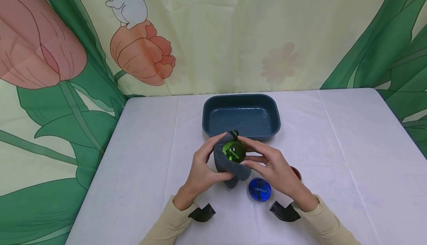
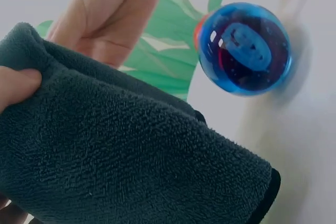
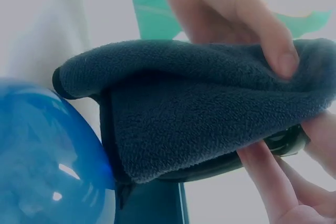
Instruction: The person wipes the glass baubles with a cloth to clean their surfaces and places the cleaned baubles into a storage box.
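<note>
Floral-print fabric [image 1: 213, 45] hangs behind a white-covered surface [image 1: 150, 145]. Over it, near the middle, a translucent green ball [image 1: 234, 151] sits cradled in a folded dark gray plush cloth [image 1: 220, 158]. The left hand [image 1: 205, 167], at about 8 o'clock from the ball, grips the cloth between thumb and fingers. At about 4 o'clock the right hand [image 1: 271, 163] pinches the green ball's near side, thumb low and fingers higher. A rectangular dark blue basin [image 1: 241, 117] lies at 12 o'clock, a translucent blue ball [image 1: 260, 189] at 5 o'clock. Between 3 and 4 o'clock, a reddish object [image 1: 297, 172] shows partly behind the right wrist.
</note>
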`<control>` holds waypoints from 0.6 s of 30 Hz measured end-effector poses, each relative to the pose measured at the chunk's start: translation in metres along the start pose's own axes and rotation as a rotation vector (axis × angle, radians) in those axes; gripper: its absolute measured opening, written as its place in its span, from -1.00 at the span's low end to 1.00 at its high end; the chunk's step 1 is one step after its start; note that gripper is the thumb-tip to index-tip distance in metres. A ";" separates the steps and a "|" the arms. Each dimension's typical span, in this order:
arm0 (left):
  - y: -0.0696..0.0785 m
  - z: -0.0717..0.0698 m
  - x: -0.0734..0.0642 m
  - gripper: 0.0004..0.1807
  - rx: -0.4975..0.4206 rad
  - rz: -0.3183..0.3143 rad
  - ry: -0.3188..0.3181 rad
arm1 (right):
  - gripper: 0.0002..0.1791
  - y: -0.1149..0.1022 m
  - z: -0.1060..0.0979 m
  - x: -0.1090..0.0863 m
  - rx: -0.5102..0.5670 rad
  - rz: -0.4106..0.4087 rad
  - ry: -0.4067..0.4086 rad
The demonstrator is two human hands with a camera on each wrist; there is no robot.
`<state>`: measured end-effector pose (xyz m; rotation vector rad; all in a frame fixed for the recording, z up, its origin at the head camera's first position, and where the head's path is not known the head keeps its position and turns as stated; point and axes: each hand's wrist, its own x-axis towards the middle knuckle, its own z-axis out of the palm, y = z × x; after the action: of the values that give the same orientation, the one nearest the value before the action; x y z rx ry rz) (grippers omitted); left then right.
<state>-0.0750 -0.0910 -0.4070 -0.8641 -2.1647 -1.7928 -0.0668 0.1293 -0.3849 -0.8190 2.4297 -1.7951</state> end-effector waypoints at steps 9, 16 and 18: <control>0.000 0.000 0.000 -0.06 0.038 -0.026 0.044 | -0.33 -0.002 -0.003 0.000 -0.014 -0.026 -0.060; 0.001 0.001 0.000 -0.09 -0.005 -0.037 0.051 | -0.26 0.000 -0.003 0.002 -0.219 -0.209 0.035; 0.001 0.002 0.000 -0.09 -0.016 -0.037 0.048 | -0.24 0.001 -0.002 0.002 -0.251 -0.252 0.065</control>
<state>-0.0738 -0.0888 -0.4070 -0.7813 -2.1535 -1.8313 -0.0695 0.1302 -0.3842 -1.1504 2.7419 -1.6272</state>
